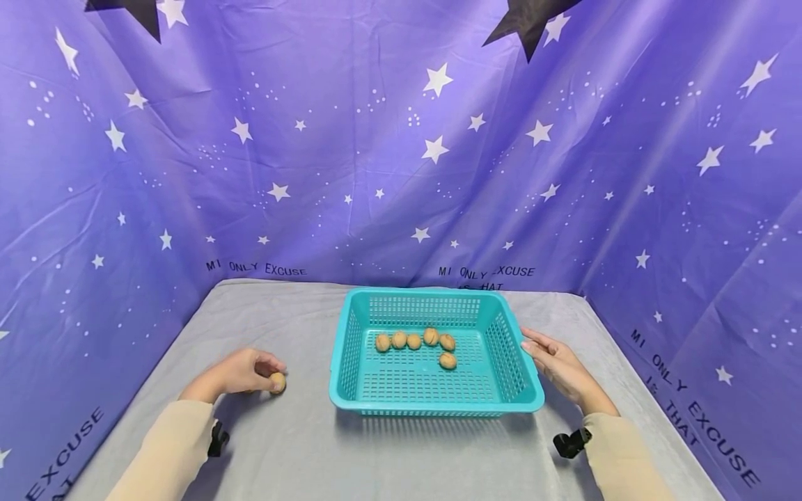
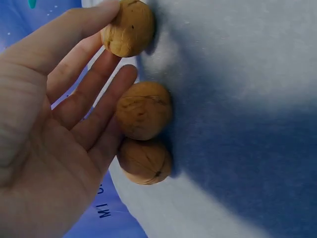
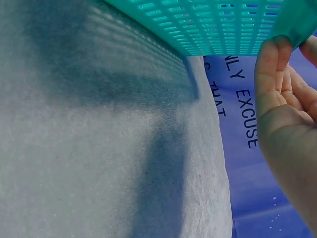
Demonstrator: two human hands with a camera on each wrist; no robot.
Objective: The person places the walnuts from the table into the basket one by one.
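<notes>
At the left of the table, my left hand (image 1: pixel 247 371) pinches a walnut (image 2: pixel 130 29) between thumb and fingers, close to the cloth. Two more walnuts, a nearer one (image 2: pixel 144 111) and a lower one (image 2: pixel 145 162), lie touching each other beside the other fingers in the left wrist view; the head view mostly hides them behind the hand. My right hand (image 1: pixel 562 363) grips the right rim of a turquoise plastic basket (image 1: pixel 438 408), with fingertips under the rim in the right wrist view. Several walnuts (image 1: pixel 414 342) lie on the basket's floor, most in a row.
A grey cloth (image 1: pixel 294 452) covers the table under the basket. Purple star-printed curtains (image 1: pixel 388 174) stand around the back and both sides. Each wrist carries a small black camera, such as the right one (image 1: pixel 571 443).
</notes>
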